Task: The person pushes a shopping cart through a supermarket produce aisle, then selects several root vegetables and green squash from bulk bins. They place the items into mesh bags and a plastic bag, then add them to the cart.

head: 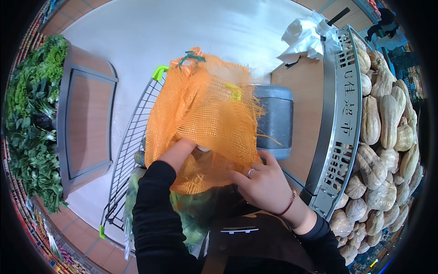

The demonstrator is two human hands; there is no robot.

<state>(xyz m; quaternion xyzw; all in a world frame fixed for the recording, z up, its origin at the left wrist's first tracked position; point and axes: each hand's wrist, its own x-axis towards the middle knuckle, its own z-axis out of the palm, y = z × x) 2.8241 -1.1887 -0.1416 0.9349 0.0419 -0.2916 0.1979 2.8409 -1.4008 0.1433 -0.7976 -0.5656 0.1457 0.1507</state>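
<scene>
An orange mesh sack (219, 120), tied at its far end with a green strip, lies across a metal shopping cart (131, 126) with green corner pieces. My left hand (181, 150) reaches into the sack's opening; its fingers are hidden by the mesh. My right hand (261, 178), with a ring and a thin red bracelet, pinches the near right edge of the sack. What the sack holds cannot be made out. Clear plastic bags of green produce (191, 212) lie below the sack, close to my body.
Pale pumpkins (379, 164) fill a grey crate-edged stand on the right, with a roll of plastic bags (309, 36) at its far corner. A dark bin (275, 120) stands against that stand. Leafy greens (34, 126) top a wooden display at left. People are visible at far upper right.
</scene>
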